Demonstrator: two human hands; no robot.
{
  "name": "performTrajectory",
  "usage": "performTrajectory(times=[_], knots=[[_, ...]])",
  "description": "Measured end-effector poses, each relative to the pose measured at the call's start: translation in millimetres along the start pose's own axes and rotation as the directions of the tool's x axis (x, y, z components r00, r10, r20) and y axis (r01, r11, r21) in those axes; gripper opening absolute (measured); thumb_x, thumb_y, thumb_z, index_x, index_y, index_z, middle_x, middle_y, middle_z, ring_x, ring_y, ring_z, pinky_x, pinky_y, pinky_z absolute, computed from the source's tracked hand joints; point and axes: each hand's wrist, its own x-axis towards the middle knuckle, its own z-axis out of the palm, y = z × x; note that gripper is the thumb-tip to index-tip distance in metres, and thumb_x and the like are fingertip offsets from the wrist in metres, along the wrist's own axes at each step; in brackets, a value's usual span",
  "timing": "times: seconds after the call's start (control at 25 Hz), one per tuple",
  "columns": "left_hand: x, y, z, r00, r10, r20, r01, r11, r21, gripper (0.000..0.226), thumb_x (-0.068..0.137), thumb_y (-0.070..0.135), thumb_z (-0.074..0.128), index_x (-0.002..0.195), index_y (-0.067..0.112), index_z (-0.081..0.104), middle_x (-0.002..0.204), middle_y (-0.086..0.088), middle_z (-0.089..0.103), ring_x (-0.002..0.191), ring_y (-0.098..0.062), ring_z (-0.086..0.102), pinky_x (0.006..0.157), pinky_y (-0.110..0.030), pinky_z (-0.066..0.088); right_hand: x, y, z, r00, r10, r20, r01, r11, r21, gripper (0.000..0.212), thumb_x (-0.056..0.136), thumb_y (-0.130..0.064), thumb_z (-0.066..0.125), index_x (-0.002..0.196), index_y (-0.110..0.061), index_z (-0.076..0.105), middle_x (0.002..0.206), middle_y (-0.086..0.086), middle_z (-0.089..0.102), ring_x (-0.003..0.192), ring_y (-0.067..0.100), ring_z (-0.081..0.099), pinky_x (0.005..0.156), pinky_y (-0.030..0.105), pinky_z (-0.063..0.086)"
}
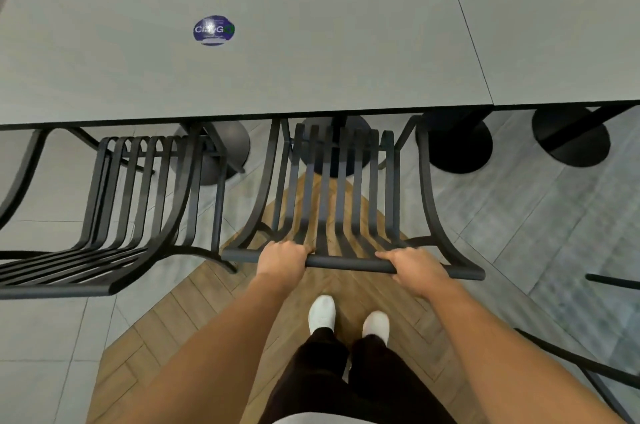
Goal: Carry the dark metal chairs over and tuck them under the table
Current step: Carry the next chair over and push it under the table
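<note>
Two hands [282, 259] [417, 268], fingers curled round chair [346, 202] top rail; second chair [138, 202] beside.

Both forearms were bare, no sleeves, no watch or rings showing on the left hand [282, 259] or the right hand [417, 268]. Black trousers [346, 378] ran down to white shoes [322, 313]. A sliver of pale top [304, 419] showed at the bottom edge.

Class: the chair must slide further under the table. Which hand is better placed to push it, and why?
Neither alone: the left hand and right hand both grip the chair top rail either side of centre, so pushing together keeps it straight under the table.
</note>
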Motion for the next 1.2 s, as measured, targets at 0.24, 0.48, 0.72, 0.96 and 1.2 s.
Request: performTrajectory(times=[0.24, 0.48, 0.72, 0.96, 1.2], knots=[[31.5, -6.5, -18.3, 0.999, -0.006, 0.046, 0.008, 0.999, -0.036, 0.036, 0.102, 0.022, 0.048, 0.134, 0.035, 0.059, 0.109, 0.001, 0.067, 0.101, -0.023, 0.065, 0.087, -0.037, 0.053, 21.2, 9.0, -27.8, 1.000, -0.006, 0.014, 0.006, 1.000, -0.008, 0.059, 0.099, -0.020, 0.057, 0.153, -0.041, 0.043, 0.139, 0.003, 0.061, 0.122, 0.029, 0.060, 0.100, 0.044, 0.050], [40.3, -7.0, -26.9, 0.985, 0.019, 0.172, 0.003, 0.992, -0.128, 0.055, 0.097, 0.050, 0.059, 0.148, 0.032, 0.046, 0.124, -0.002, 0.064, 0.114, -0.025, 0.062, 0.096, -0.040, 0.052, 16.9, 15.9, -40.8, 0.995, 0.010, 0.095, -0.031, 0.976, 0.213, 0.074, 0.088, -0.063, 0.066, 0.152, -0.033, 0.046, 0.144, 0.001, 0.057, 0.128, 0.022, 0.055, 0.104, 0.042, 0.048], [48.2, 12.3, -60.4, 0.939, 0.144, 0.312, -0.109, 0.986, -0.127, 0.077, 0.093, 0.067, 0.053, 0.156, 0.028, 0.032, 0.140, -0.007, 0.056, 0.126, -0.028, 0.055, 0.103, -0.043, 0.048, -13.6, 50.2, -49.5, 0.974, 0.224, -0.019, -0.199, 0.900, 0.387, 0.069, 0.094, -0.074, 0.044, 0.145, -0.028, 0.054, 0.143, 0.002, 0.059, 0.129, 0.024, 0.056, 0.104, 0.045, 0.048], [67.5, 100.0, -110.5, 0.917, 0.351, 0.190, -0.356, 0.935, -0.010, 0.054, 0.102, 0.057, 0.044, 0.144, 0.023, 0.047, 0.131, -0.008, 0.062, 0.114, -0.030, 0.060, 0.085, -0.040, 0.051, -66.1, 93.6, -29.8, 0.892, 0.424, -0.153, -0.287, 0.796, 0.533, 0.050, 0.103, -0.056, 0.045, 0.140, -0.025, 0.059, 0.133, 0.002, 0.063, 0.121, 0.025, 0.058, 0.099, 0.042, 0.049], [70.5, 231.7, -129.6, 0.815, 0.563, 0.138, -0.578, 0.806, 0.129, 0.037, 0.107, 0.040, 0.038, 0.134, 0.024, 0.058, 0.127, -0.005, 0.064, 0.108, -0.030, 0.062, 0.087, -0.046, 0.055, -151.4, 154.3, 21.4, 0.790, 0.605, -0.100, -0.403, 0.636, 0.659, 0.043, 0.107, -0.046, 0.041, 0.132, -0.019, 0.064, 0.134, 0.007, 0.064, 0.120, 0.029, 0.058, 0.099, 0.042, 0.049]])
